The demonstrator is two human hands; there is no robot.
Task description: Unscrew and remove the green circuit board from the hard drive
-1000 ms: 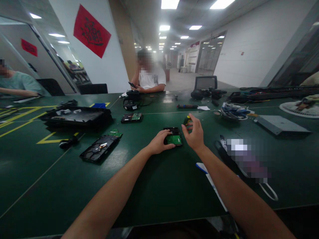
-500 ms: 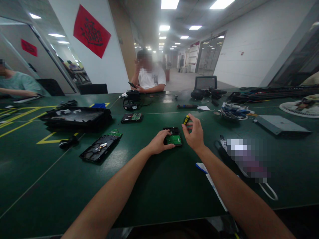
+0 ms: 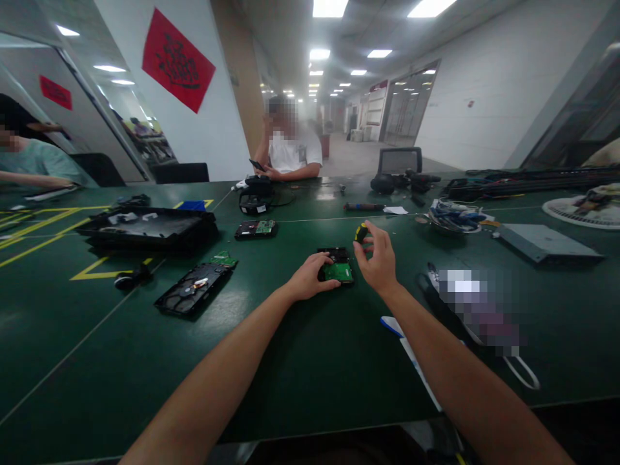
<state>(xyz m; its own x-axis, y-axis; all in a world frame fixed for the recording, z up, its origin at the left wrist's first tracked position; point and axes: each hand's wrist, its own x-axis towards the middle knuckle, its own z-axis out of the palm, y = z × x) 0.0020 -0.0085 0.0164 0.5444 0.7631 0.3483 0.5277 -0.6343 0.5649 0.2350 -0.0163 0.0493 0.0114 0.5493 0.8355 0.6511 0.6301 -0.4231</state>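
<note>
On the green table, a hard drive lies with its green circuit board facing up. My left hand grips it from the left side, thumb along the near edge and fingers over the far left corner. Just right of the drive, my right hand pinches a yellow and black screwdriver by its handle. The handle is tilted, and I cannot make out the shaft or its tip. Farther left sit a second hard drive with a partly green underside and an opened black drive casing.
A black tray stands at the left. Another screwdriver-like tool lies behind my hands. A grey metal box, a bowl of cables and a pouch-like item are at the right. A person sits opposite.
The screwdriver handle has turned slightly in my right fingers. My left hand and the hard drive stay in place. At the far left, a person in dark clothing has come into view.
</note>
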